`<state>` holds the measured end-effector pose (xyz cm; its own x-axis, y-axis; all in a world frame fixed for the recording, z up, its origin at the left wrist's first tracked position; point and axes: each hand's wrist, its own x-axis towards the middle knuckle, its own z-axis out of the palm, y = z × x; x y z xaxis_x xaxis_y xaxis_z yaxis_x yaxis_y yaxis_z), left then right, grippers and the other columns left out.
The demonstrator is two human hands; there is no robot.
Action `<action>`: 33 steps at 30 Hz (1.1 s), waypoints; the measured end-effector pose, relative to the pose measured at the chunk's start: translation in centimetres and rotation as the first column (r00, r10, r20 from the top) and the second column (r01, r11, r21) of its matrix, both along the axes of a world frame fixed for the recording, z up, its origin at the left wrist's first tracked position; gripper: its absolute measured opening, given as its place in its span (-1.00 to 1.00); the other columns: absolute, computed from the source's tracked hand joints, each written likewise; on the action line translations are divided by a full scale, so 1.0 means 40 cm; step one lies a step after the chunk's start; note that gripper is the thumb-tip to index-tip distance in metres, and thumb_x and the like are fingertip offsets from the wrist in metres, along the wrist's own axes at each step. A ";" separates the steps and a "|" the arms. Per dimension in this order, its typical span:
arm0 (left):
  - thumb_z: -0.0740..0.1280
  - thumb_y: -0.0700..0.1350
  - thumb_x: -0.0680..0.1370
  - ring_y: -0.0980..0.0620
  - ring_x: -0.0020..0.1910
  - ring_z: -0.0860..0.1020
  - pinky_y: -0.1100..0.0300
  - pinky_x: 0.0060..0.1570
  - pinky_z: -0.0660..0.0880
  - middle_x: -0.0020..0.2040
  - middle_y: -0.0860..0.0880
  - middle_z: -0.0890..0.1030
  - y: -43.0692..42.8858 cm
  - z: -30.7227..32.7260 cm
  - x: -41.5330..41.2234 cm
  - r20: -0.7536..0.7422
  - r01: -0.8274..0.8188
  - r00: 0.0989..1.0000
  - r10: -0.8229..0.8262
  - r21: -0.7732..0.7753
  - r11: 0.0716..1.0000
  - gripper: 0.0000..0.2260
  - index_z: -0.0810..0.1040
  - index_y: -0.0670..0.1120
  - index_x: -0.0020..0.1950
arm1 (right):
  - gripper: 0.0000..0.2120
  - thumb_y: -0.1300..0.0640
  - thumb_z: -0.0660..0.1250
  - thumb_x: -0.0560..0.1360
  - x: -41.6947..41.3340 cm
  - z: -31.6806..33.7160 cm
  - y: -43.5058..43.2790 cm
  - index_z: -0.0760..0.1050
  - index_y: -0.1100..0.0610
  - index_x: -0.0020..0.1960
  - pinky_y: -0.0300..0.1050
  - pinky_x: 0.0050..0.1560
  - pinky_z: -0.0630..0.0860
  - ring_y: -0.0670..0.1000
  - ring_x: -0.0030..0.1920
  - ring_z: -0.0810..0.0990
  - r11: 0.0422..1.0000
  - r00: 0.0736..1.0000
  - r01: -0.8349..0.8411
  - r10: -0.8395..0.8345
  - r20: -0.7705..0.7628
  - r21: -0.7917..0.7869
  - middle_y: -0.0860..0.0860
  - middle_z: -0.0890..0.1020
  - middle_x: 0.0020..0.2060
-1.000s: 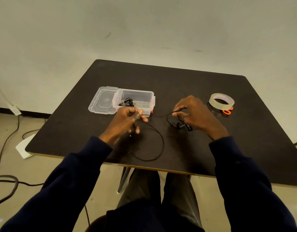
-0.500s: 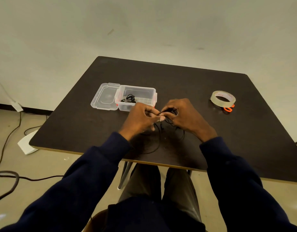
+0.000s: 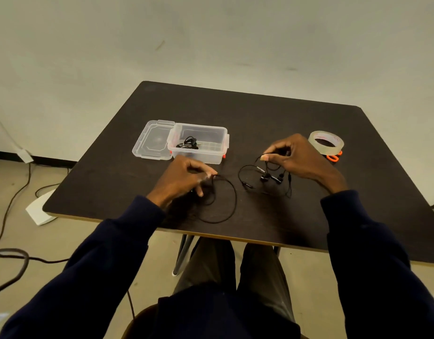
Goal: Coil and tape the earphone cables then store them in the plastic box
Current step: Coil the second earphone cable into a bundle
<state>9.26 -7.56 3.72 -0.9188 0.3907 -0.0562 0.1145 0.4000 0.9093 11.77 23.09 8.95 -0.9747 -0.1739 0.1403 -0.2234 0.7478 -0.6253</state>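
Earphone cable [image 3: 232,204], thin and black, lies strung across the near half of the dark table [image 3: 260,113], and it looks light and limp: it will sag, spring out of a loop and tangle with itself if let go. My guess is that it slips easily through dry fingers, and that the small earbuds [image 3: 269,177] and the joints where the wire meets them are the parts to spare from tugging. Best to take it by the wire itself, in a pinch, and feed loops from one hand to the other.

The left hand [image 3: 181,179] is closed in a pinch on the cable near the top of a wide loop that rests on the table toward the near edge. The right hand [image 3: 296,159], held a little above the table, has thumb and forefinger nipped together on the other stretch, from which the earbuds and short loops dangle down to the surface. The hands are well apart, so the coil is not yet gathered.

The plastic box [image 3: 197,152] stands open beyond the left hand, a dark bundle of cable [image 3: 188,143] already inside, its lid [image 3: 153,140] just beside it. A roll of clear tape [image 3: 326,143] sits just past the right hand, with orange scissors [image 3: 334,157] partly hidden under it.
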 end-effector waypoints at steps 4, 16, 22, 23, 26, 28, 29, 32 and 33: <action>0.46 -0.22 0.57 0.04 -0.40 0.66 0.19 -0.21 0.65 0.30 -0.02 0.65 0.025 0.019 -0.009 -0.083 0.035 0.996 -0.028 0.085 0.996 -0.77 0.70 -0.06 0.22 | -0.89 0.06 0.49 0.52 -0.008 0.001 -0.039 0.74 0.07 0.00 -0.18 -0.10 0.63 -0.14 -0.14 0.68 0.998 0.999 -0.044 0.044 -0.005 0.044 -0.14 0.72 -0.15; 0.45 -0.19 0.59 0.00 -0.35 0.71 0.35 -0.48 0.48 -0.16 -0.07 0.75 0.142 0.014 0.006 -0.171 0.040 0.985 -0.001 0.228 0.973 -0.89 0.72 -0.19 0.06 | -0.97 0.09 0.50 0.51 -0.026 -0.014 -0.105 0.72 0.01 -0.08 -0.18 -0.21 0.60 -0.06 -0.23 0.67 0.994 0.994 -0.105 0.104 -0.026 -0.041 -0.09 0.72 -0.23; 0.33 -0.25 0.65 0.01 -0.46 0.64 0.34 -0.53 0.40 -0.26 -0.06 0.72 0.110 0.009 -0.004 -0.103 -0.098 0.986 0.133 0.294 0.951 -0.83 0.69 -0.13 -0.06 | -0.89 -0.01 0.54 0.47 -0.017 -0.003 -0.028 0.73 0.02 -0.12 -0.24 -0.23 0.54 -0.11 -0.26 0.64 0.992 0.995 -0.087 0.081 0.059 0.093 -0.14 0.71 -0.27; 0.31 -0.26 0.65 0.02 -0.48 0.61 0.33 -0.54 0.37 -0.28 -0.06 0.70 0.101 0.010 -0.006 -0.070 -0.107 0.988 0.137 0.323 0.940 -0.81 0.68 -0.12 -0.08 | -0.88 -0.02 0.54 0.48 -0.014 -0.001 -0.016 0.72 0.03 -0.11 -0.18 -0.20 0.57 -0.09 -0.24 0.65 0.993 0.995 -0.078 0.073 0.062 0.089 -0.13 0.71 -0.26; 0.28 -0.24 0.67 0.04 -0.51 0.57 0.32 -0.56 0.36 -0.34 -0.03 0.66 0.082 0.005 -0.004 -0.045 -0.101 0.991 0.125 0.355 0.930 -0.80 0.65 -0.12 -0.07 | -0.85 -0.07 0.56 0.45 -0.007 0.006 0.017 0.72 0.01 -0.14 -0.09 -0.19 0.58 -0.07 -0.25 0.66 0.996 0.997 -0.050 0.045 0.064 0.078 -0.10 0.72 -0.27; 0.25 -0.19 0.69 0.04 -0.52 0.54 0.31 -0.57 0.35 -0.37 0.00 0.61 0.072 0.002 -0.004 -0.021 -0.123 0.990 0.140 0.368 0.922 -0.81 0.62 -0.11 -0.05 | -0.85 -0.07 0.56 0.44 -0.003 0.008 0.035 0.72 -0.01 -0.14 -0.04 -0.16 0.60 -0.05 -0.23 0.67 0.997 0.996 -0.044 0.039 0.075 0.071 -0.10 0.72 -0.26; 0.25 -0.17 0.70 0.04 -0.53 0.52 0.30 -0.58 0.34 -0.39 0.01 0.59 0.067 0.000 -0.006 0.000 -0.136 0.989 0.146 0.371 0.919 -0.80 0.62 -0.11 -0.04 | -0.87 -0.05 0.55 0.46 -0.002 0.009 0.043 0.73 0.00 -0.12 -0.02 -0.15 0.61 -0.03 -0.22 0.68 0.997 0.997 -0.042 0.037 0.074 0.063 -0.11 0.73 -0.24; 0.23 -0.15 0.70 0.06 -0.55 0.47 0.28 -0.60 0.32 -0.45 0.04 0.53 0.063 -0.005 -0.004 0.030 -0.177 0.984 0.178 0.348 0.921 -0.78 0.63 -0.08 -0.06 | -0.92 0.03 0.51 0.52 -0.005 0.014 0.058 0.74 0.02 -0.07 -0.01 -0.15 0.62 -0.02 -0.20 0.70 0.997 0.997 -0.031 0.026 0.067 0.069 -0.11 0.74 -0.22; 0.22 -0.16 0.70 0.05 -0.55 0.47 0.28 -0.60 0.32 -0.45 0.03 0.53 0.064 -0.008 -0.001 0.045 -0.185 0.982 0.181 0.352 0.918 -0.77 0.61 -0.08 -0.07 | -0.93 0.04 0.50 0.53 -0.007 0.017 0.062 0.74 0.02 -0.07 -0.07 -0.17 0.61 -0.07 -0.21 0.70 0.996 0.997 -0.030 0.024 0.068 0.079 -0.13 0.74 -0.23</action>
<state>9.24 -4.99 3.42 -0.9762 0.2123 0.0437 0.0590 0.0662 0.9961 11.50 25.58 9.61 -0.9763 -0.2083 0.0593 -0.2037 0.7901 -0.5781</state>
